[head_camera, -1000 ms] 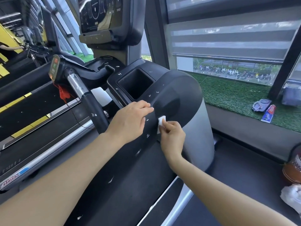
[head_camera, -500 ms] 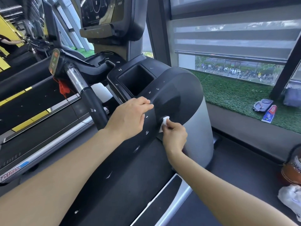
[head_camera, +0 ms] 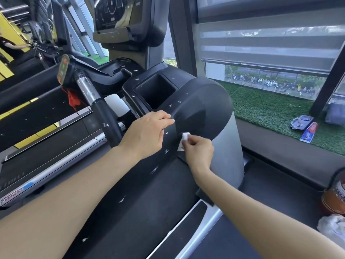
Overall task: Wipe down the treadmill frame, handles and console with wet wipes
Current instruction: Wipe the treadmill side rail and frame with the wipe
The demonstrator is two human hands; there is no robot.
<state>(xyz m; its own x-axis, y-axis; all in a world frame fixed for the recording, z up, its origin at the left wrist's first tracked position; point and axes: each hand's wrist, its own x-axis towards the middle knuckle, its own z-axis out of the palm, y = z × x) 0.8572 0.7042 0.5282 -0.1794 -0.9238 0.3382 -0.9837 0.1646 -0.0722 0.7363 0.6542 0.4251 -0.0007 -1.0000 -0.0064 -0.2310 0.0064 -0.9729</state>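
Observation:
The treadmill's black right frame cover (head_camera: 201, 101) curves down in front of me, dotted with small white specks. My right hand (head_camera: 198, 151) pinches a small folded white wet wipe (head_camera: 185, 137) and holds it against the side of that cover. My left hand (head_camera: 147, 134) rests on the cover just left of the wipe, fingers lightly curled, holding nothing. A chrome and black handle (head_camera: 97, 107) runs to the left. The console screen (head_camera: 119, 12) stands at the top, above a square cup recess (head_camera: 155, 90).
A window ledge with green turf (head_camera: 270, 111) lies to the right, bearing a pouch (head_camera: 301, 122) and a tube (head_camera: 309, 132). At the lower right stand a brown jar (head_camera: 335, 197) and crumpled white wipes (head_camera: 333, 226). Another treadmill's belt (head_camera: 43, 131) lies left.
My right hand has slid the wipe slightly up and to the right along the cover. My left hand has stayed in nearly the same spot.

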